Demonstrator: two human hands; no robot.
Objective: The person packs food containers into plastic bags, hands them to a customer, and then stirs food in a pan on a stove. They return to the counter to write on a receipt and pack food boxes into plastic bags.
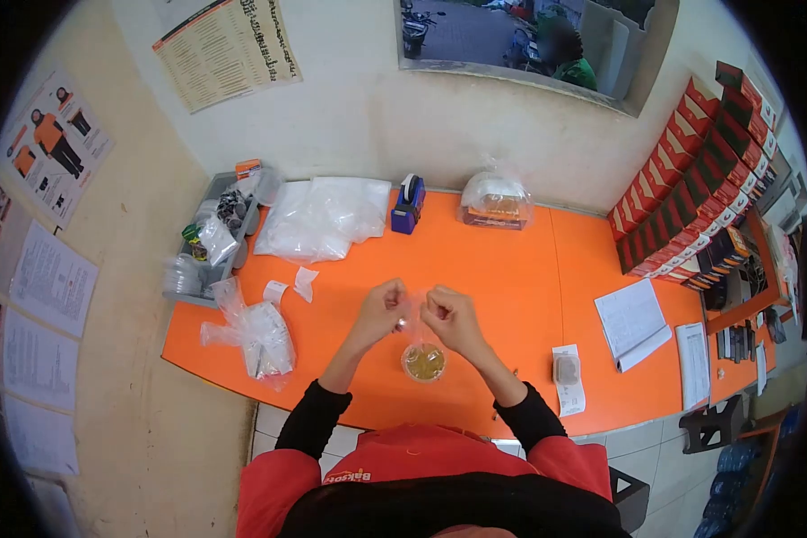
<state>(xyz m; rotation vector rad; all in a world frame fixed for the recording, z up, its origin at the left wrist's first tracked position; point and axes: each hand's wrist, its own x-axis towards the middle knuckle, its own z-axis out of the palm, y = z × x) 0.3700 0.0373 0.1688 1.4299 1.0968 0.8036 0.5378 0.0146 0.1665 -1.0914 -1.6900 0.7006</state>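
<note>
Both of my hands are raised over the orange table (475,269), a short gap between them. My left hand (383,311) is closed on the left side of the top of a clear plastic bag (412,327). On the right side of the same bag top, my right hand (450,316) is closed too. Below the hands, a round clear container with yellowish-green contents (423,362) sits at the bottom of the bag, near the table's front edge.
A tied bag (264,341) lies left, below a grey tray (215,224) of small items. Behind are plastic sheets (323,215), a tape dispenser (408,206) and a bagged box (496,202). Right: a small container (566,369) on paper, an open notebook (633,323) and stacked red boxes (690,188).
</note>
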